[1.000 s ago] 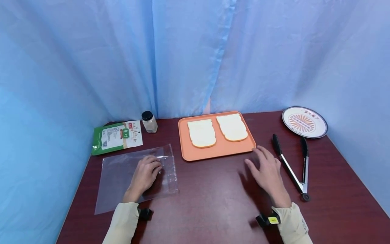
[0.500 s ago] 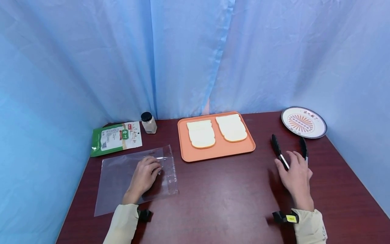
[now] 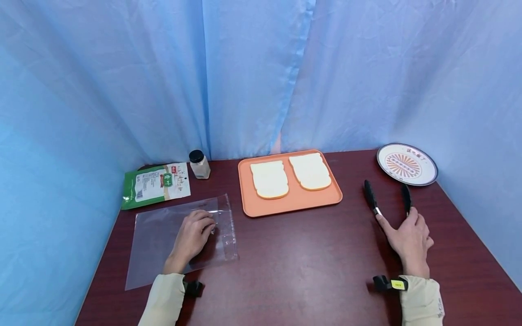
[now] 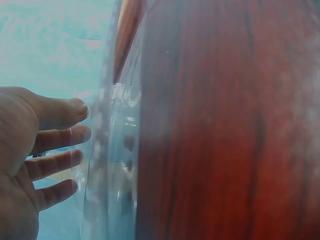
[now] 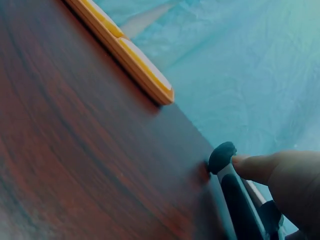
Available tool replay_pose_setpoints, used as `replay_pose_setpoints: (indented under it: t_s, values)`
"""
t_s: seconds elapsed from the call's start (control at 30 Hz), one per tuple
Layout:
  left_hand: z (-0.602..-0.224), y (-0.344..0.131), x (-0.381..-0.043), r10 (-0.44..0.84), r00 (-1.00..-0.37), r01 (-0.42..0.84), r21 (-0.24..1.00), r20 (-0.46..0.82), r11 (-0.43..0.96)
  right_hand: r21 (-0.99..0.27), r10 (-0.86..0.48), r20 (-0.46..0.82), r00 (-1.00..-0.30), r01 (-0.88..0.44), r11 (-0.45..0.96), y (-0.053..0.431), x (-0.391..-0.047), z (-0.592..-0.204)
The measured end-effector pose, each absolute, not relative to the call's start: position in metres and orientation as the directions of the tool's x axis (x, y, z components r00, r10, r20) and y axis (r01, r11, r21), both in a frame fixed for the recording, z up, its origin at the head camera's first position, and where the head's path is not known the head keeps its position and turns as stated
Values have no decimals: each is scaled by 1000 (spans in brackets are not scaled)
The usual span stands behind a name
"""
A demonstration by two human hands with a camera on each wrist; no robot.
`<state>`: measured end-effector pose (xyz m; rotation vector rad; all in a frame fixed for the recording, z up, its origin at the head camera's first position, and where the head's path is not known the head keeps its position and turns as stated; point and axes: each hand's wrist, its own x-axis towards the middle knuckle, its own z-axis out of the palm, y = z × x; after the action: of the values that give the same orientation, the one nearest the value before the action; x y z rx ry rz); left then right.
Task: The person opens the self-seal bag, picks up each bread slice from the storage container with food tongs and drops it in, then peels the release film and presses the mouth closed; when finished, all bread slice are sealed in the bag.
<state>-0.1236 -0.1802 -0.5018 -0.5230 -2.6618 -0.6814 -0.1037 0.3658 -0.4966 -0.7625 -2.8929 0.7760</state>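
A clear plastic bag lies flat at the left, with my left hand over it. In the left wrist view, the fingertips lie right at the bag's film, loosely bent. On the right, my right hand spans a pair of black-and-steel tongs, thumb on the left arm and fingers at the right one. The tongs' arms are spread; their hinge end is hidden by the hand. In the right wrist view, the thumb presses against the tongs.
At the back centre, an orange tray bears two bread slices. A white patterned plate stands beyond the tongs. Back left are a green-and-white packet and a black-capped jar. Blue curtains border the table.
My right hand has moved right from near the tray's corner to the tongs and now has thumb and fingers on their arms. The left hand has stayed on the bag.
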Motion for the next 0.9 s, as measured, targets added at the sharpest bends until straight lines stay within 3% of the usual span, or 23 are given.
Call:
replay_pose_setpoints:
  t_s: [0.3,0.9]
  values:
    - [-502,-181,-123,258,-873,424,385,413,819,-412,486,-104,-868,482,773,365,-109,-506]
    - [-502,-179,-123,255,-879,418,394,403,819,-336,508,-15,-861,483,809,362,-107,-512]
